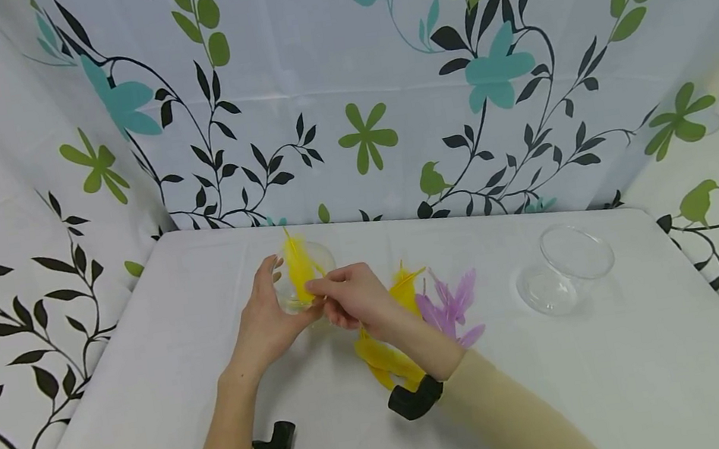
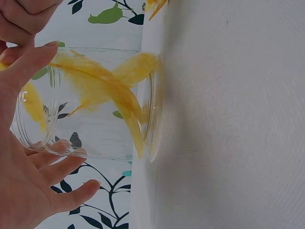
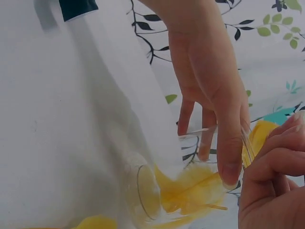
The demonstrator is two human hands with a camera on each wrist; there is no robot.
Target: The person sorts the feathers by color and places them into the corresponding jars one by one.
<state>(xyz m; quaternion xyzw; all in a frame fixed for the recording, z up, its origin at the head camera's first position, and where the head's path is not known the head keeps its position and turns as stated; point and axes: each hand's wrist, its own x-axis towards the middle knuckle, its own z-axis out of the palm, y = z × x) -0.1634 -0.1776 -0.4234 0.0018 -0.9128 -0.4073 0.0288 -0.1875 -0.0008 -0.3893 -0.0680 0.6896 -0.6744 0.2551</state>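
Observation:
A clear jar [image 2: 95,136] stands upright on the table, with several yellow feathers [image 2: 126,93] inside it. My left hand [image 1: 263,322] holds the jar near its rim, thumb on one side and fingers on the other. Over the mouth, my right hand [image 1: 362,302] pinches a yellow feather [image 1: 298,265], which sticks up from its fingertips. In the right wrist view the fingers of my right hand [image 3: 276,176] are curled by the rim. More loose yellow feathers [image 1: 385,359] lie beneath my right forearm, partly hidden by it.
Purple feathers [image 1: 448,304] lie just right of the yellow ones. Farther right a second clear container [image 1: 548,290] stands on the white-covered table [image 1: 655,367]. A leaf-patterned curtain [image 1: 308,55] hangs behind the table and at its sides.

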